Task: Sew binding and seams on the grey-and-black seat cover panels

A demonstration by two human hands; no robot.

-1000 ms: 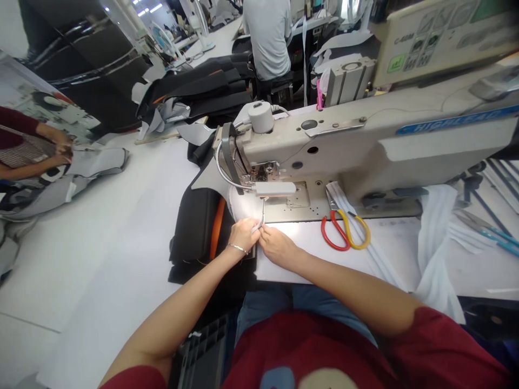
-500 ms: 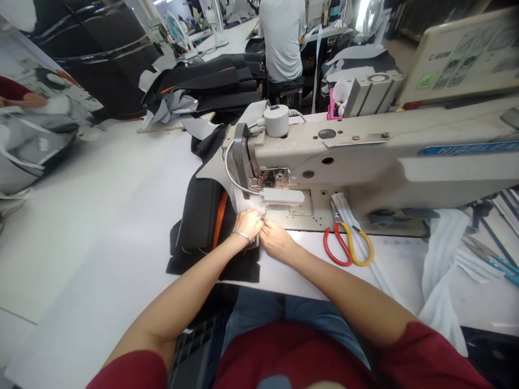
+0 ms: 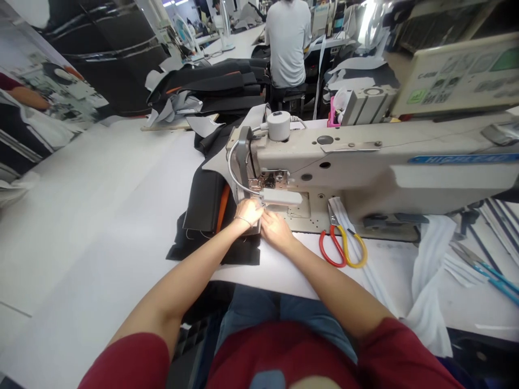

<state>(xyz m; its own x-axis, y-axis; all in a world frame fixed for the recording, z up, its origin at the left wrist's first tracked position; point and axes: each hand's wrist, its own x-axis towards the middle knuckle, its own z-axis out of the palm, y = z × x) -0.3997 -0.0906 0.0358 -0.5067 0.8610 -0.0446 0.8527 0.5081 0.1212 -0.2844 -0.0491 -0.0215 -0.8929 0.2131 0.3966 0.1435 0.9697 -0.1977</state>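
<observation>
A sewing machine (image 3: 357, 141) stands before me. At the front of its needle area, my left hand (image 3: 248, 212) is closed on the right edge of a black padded fabric piece (image 3: 203, 202) with an orange strip (image 3: 223, 208). Close beside it, almost touching, my right hand (image 3: 276, 229) is pinched at that same edge. Both sets of fingertips are partly hidden, so what lies between them is hard to see. A white lamp bar (image 3: 280, 196) on a bendy metal neck hangs just over the fingers. Pale fabric (image 3: 219, 161) lies over the far part of the piece.
Scissors with red and yellow handles (image 3: 344, 246) lie right of my right hand, on white strips (image 3: 430, 270). Blue-handled scissors (image 3: 486, 270) lie further right. Black fabric pieces (image 3: 211, 84) are stacked behind. A person in a white shirt (image 3: 287, 40) sits beyond, facing away.
The black padded piece and both hands have shifted slightly away from me, toward the needle area. The camera view has turned a little. Both hands keep their closed grip.
</observation>
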